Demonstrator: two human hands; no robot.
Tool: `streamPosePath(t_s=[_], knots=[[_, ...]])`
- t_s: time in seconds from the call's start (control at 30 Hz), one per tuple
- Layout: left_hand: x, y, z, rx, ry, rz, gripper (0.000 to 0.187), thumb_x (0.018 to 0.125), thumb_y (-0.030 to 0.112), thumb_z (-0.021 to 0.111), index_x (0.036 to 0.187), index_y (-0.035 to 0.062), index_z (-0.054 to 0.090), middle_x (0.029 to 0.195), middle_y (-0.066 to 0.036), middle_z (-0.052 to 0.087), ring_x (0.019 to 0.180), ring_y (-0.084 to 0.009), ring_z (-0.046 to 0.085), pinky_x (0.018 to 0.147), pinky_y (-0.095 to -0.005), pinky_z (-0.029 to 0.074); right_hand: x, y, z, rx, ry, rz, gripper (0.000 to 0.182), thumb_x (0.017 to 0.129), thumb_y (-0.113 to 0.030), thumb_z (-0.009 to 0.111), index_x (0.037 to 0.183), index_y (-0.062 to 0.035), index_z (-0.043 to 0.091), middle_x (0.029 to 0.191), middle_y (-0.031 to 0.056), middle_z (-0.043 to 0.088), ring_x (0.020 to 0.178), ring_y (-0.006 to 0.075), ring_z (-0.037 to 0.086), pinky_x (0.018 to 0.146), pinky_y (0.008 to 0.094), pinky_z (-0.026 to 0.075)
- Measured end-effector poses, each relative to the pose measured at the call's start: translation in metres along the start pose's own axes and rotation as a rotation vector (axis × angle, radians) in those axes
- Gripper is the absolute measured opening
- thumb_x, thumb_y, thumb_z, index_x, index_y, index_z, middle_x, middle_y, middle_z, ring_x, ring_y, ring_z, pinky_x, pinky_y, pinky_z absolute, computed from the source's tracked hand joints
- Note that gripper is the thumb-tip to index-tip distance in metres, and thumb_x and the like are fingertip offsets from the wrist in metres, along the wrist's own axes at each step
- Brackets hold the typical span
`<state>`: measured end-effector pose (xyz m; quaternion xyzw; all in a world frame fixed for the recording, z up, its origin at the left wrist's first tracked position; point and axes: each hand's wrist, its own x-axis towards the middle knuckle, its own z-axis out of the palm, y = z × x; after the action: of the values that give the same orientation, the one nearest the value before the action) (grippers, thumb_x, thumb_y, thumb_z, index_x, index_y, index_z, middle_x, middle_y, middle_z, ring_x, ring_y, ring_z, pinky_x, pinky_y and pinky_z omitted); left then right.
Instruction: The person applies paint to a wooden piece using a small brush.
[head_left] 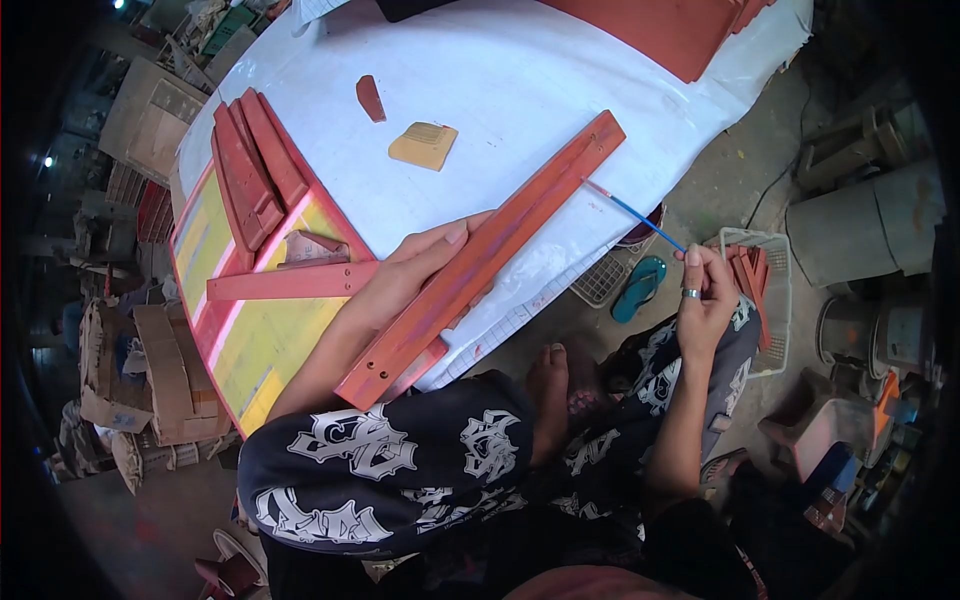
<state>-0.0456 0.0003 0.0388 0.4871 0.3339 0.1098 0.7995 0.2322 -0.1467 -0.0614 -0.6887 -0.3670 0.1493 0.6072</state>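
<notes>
A long reddish-brown wooden slat (pixel 500 248) with screw holes near both ends lies diagonally before me, its near end above my knee. My left hand (pixel 432 248) grips it from the left side, thumb along the edge and the other fingers hidden beneath. In my right hand (pixel 706 285), a thin blue paintbrush (pixel 645 218) is pinched near its end, its tip right at the slat's right edge. Under my left forearm another red slat (pixel 290 285) lies across a yellow-and-red board (pixel 235 345).
Several red slats (pixel 262 165) are stacked at the left. On the white-covered table (pixel 520 60) lie a tan sandpaper piece (pixel 424 146) and a dark red scrap (pixel 370 99). Red panels (pixel 660 30) sit at the far edge. A white crate (pixel 783 300) holding red pieces stands right.
</notes>
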Motion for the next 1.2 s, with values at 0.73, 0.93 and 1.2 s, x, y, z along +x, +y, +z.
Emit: streamPosePath(t_s=[0.73, 0.93, 1.2], knots=[[0.002, 0.001, 0.002, 0.02, 0.019, -0.004, 0.056, 0.103, 0.038, 0.035, 0.144, 0.0008, 0.036, 0.081, -0.008, 0.057, 0.061, -0.0097, 0.052, 0.052, -0.0214, 0.043, -0.003, 0.008, -0.009, 0.135, 0.068, 0.105, 0.02, 0.096, -0.016, 0.058, 0.096, 0.0024, 0.066, 0.074, -0.0062, 0.051, 0.065, 0.0002, 0.038, 0.056, 0.0176, 0.028], [0.002, 0.0, 0.003, 0.021, 0.022, 0.001, 0.056, 0.103, 0.038, 0.034, 0.144, 0.0004, 0.036, 0.08, -0.008, 0.057, 0.06, -0.0098, 0.052, 0.052, -0.0216, 0.044, 0.0, 0.015, -0.002, 0.067, 0.015, 0.038, 0.019, 0.097, -0.017, 0.059, 0.098, 0.0007, 0.067, 0.074, -0.0062, 0.053, 0.061, 0.0, 0.038, 0.053, 0.0171, 0.027], [0.002, 0.001, 0.002, 0.015, 0.011, -0.003, 0.057, 0.102, 0.039, 0.034, 0.143, -0.0001, 0.036, 0.08, -0.008, 0.056, 0.059, -0.0098, 0.052, 0.051, -0.0218, 0.044, 0.001, 0.01, 0.001, 0.043, 0.009, 0.039, 0.019, 0.095, -0.014, 0.06, 0.09, 0.0031, 0.067, 0.069, -0.0042, 0.047, 0.059, 0.0017, 0.032, 0.051, 0.0206, 0.025]])
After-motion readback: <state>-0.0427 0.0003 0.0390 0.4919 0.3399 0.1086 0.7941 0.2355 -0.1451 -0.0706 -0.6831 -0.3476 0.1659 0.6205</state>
